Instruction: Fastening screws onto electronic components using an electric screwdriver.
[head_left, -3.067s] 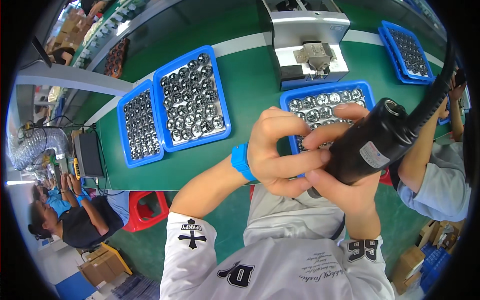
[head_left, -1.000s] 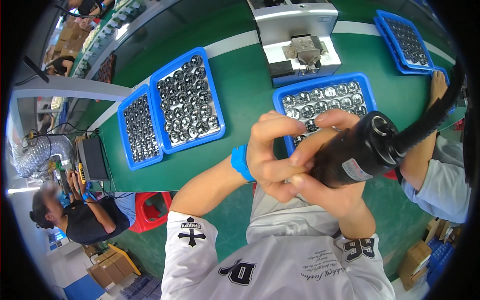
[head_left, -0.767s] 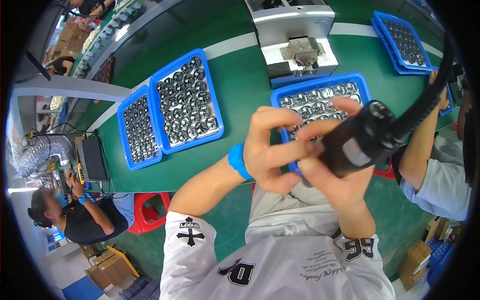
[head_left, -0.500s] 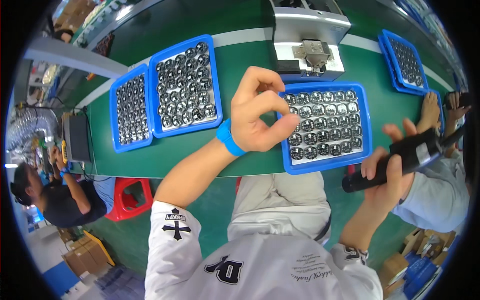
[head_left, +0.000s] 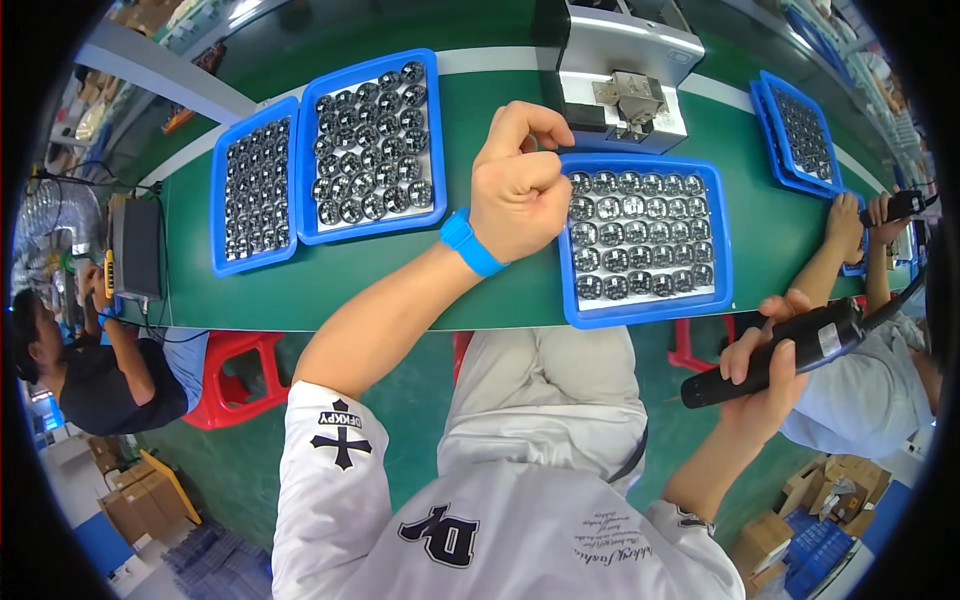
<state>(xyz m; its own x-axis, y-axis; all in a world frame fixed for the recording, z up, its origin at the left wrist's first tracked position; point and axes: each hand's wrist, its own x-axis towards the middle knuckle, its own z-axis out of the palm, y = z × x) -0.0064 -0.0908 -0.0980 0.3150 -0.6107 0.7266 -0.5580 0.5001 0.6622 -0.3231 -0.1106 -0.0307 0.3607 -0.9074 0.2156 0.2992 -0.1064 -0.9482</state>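
Head view: a black cylindrical handheld power tool sits in the right hand, near right, off the surface's near edge; the fingers are clamped round its barrel, front end pointing left. Handling it well would mean a steady grip, slack in the black cable and a tip kept clear of the grey sleeve of the co-worker on the right. The left hand hangs at the left rim of a blue plastic tray with rows of shiny round chrome pieces; it should avoid knocking them. Its fingers curl inward, but I cannot tell whether the tips meet or pinch something small. The tool's thin tip is barely discernible, its cable's far end cut off.
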